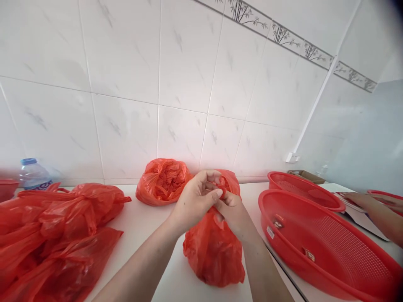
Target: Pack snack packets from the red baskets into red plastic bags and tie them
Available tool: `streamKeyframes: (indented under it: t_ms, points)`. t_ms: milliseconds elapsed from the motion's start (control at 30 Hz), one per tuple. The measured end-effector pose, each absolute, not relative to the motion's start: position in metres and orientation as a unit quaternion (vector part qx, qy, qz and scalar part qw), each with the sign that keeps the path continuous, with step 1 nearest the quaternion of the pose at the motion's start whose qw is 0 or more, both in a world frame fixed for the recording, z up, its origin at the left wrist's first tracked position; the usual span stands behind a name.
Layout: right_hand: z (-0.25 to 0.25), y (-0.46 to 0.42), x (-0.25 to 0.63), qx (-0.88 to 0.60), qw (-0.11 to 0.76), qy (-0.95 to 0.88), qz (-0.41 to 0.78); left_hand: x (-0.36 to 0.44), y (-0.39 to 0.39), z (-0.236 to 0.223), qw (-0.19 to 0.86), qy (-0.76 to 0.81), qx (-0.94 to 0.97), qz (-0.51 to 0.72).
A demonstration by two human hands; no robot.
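A filled red plastic bag (pixel 214 251) rests on the white table in front of me, its neck gathered at the top. My left hand (pixel 198 195) grips the twisted neck from the left, thumb and fingers pinched together. From the right, my right hand (pixel 229 207) has its fingers closed around the same neck, just below. The exact shape of the gathered plastic is partly hidden between my fingers. Behind my hands stand an open red bag (pixel 165 180) and another red bag (pixel 231 180), the latter partly covered by my hands.
Tied red bags (pixel 63 235) are heaped on the left, near a clear bottle (pixel 33 174) with a blue cap. To the right are a large red plastic basket (pixel 340 239) with a few small items and another red basket (pixel 302 188). Another person's arm (pixel 374 209) reaches in at far right.
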State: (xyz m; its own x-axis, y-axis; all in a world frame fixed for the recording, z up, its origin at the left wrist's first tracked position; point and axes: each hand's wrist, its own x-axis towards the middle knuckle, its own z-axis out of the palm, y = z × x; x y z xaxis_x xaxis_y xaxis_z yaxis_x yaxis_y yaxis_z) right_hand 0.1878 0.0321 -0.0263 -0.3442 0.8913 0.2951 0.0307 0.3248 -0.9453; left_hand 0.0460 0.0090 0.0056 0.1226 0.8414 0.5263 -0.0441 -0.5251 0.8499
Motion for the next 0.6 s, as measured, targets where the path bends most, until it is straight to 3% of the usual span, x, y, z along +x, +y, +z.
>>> streamKeyframes:
  t_ms: [133, 233, 367, 600]
  points:
    - [-0.038, 0.046, 0.190, -0.382, 0.499, -0.648, 0.430, 0.043, 0.007, -0.019, 0.160, 0.379, 0.724, 0.554]
    - [-0.042, 0.049, 0.195, -0.403, 0.505, -0.629, 0.432, 0.039, 0.012, -0.038, 0.097, 0.378, 0.788, 0.476]
    - [-0.039, 0.045, 0.205, -0.386, 0.463, -0.659, 0.449, 0.037, 0.022, -0.050, 0.086, 0.404, 0.782, 0.467]
    - [-0.033, 0.043, 0.225, -0.269, 0.381, -0.744, 0.478, 0.042, 0.024, -0.049, 0.202, 0.436, 0.701, 0.528]
